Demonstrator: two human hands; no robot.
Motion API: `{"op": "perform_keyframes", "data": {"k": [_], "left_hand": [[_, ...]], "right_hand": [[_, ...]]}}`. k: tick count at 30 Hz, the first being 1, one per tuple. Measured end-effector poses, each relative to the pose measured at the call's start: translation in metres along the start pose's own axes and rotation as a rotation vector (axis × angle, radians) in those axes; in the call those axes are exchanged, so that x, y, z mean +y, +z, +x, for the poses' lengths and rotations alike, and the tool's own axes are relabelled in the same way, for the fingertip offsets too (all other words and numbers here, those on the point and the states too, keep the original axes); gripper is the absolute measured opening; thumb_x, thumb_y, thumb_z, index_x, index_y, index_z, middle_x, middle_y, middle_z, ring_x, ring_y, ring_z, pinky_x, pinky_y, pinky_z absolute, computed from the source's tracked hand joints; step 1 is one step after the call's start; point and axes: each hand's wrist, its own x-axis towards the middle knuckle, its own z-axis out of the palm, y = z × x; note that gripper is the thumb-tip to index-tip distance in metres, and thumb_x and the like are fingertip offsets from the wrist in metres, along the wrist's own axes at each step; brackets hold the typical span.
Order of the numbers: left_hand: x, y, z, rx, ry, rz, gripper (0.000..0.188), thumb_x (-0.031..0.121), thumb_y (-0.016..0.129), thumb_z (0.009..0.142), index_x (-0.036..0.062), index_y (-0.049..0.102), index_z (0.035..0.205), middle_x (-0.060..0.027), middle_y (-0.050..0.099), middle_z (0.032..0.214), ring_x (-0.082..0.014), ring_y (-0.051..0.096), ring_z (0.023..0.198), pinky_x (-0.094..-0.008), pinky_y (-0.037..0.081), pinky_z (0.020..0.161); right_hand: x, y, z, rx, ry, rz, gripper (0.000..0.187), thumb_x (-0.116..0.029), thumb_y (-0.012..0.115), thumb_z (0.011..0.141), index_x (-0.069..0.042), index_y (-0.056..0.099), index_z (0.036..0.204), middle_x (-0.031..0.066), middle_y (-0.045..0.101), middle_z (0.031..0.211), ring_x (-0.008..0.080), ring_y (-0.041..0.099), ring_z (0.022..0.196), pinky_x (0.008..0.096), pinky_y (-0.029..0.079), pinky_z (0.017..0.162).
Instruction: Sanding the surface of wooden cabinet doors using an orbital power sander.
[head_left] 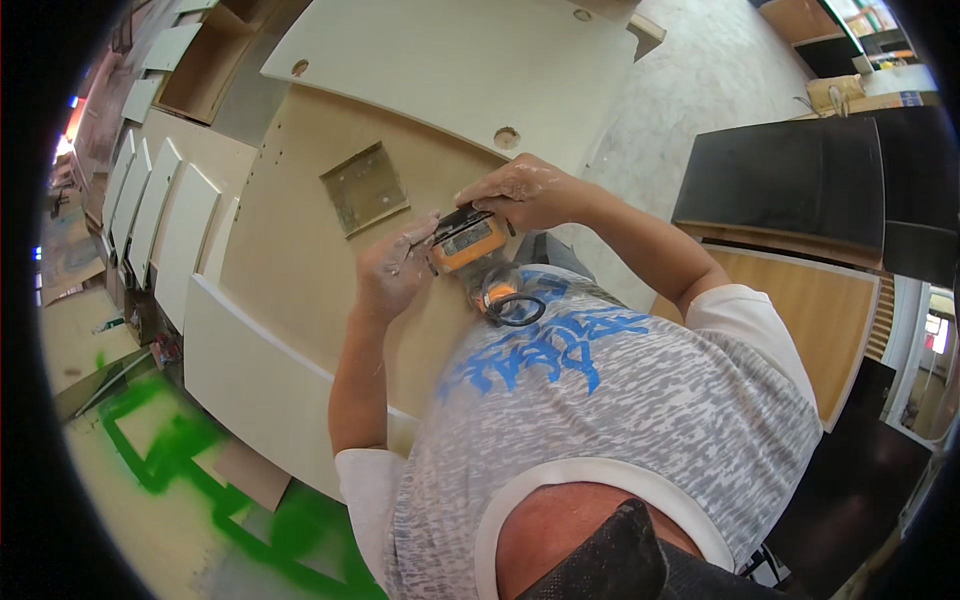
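An orange and black power sander [468,242], with a grey label on its orange side, is held close in front of my body. My left hand [392,268] has its fingers bent around the near-left end of the sander's black edge. At the other end, my right hand [528,190] pinches the same black edge with thumb and fingers. White dust covers both hands. A black cord loop [516,309] hangs between the sander and my shirt. Whether a sanding sheet sits under my fingers is hard to make out.
A beige board [310,270] with a square recessed piece [365,188] lies beneath my hands. Beyond it is a large white panel [450,70] with round holes. Several white panels [187,235] stand at left; black cabinets [780,185] and a wood-toned panel [800,310] are at right.
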Motion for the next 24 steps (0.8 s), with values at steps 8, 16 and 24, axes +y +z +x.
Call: {"op": "perform_keyframes", "data": {"k": [8, 16, 24], "left_hand": [[0.008, 0.004, 0.001, 0.061, 0.086, 0.162, 0.023, -0.008, 0.058, 0.079, -0.0020, 0.064, 0.101, -0.0165, 0.065, 0.105, -0.0222, 0.065, 0.091, -0.0309, 0.050, 0.082], [-0.008, 0.003, -0.009, 0.093, -0.050, -0.097, 0.024, -0.008, 0.058, 0.080, -0.0031, 0.064, 0.103, -0.0165, 0.065, 0.107, -0.0217, 0.064, 0.095, -0.0300, 0.050, 0.083], [-0.013, 0.001, -0.008, 0.066, -0.062, -0.137, 0.023, -0.008, 0.061, 0.079, -0.0027, 0.065, 0.100, -0.0166, 0.065, 0.107, -0.0216, 0.064, 0.096, -0.0302, 0.050, 0.084]], "right_hand": [[-0.004, 0.014, 0.007, 0.093, -0.099, -0.053, 0.019, -0.008, 0.067, 0.075, -0.005, 0.068, 0.094, 0.0101, 0.067, 0.090, 0.0247, 0.064, 0.082, 0.0318, 0.051, 0.076], [0.003, 0.020, 0.003, 0.161, -0.171, -0.044, 0.017, -0.008, 0.067, 0.076, -0.005, 0.068, 0.092, 0.0096, 0.067, 0.091, 0.0256, 0.063, 0.084, 0.0337, 0.051, 0.075], [0.002, 0.019, 0.009, 0.111, -0.273, -0.116, 0.016, -0.009, 0.067, 0.076, -0.006, 0.069, 0.091, 0.0088, 0.067, 0.094, 0.0254, 0.062, 0.087, 0.0337, 0.050, 0.076]]}}
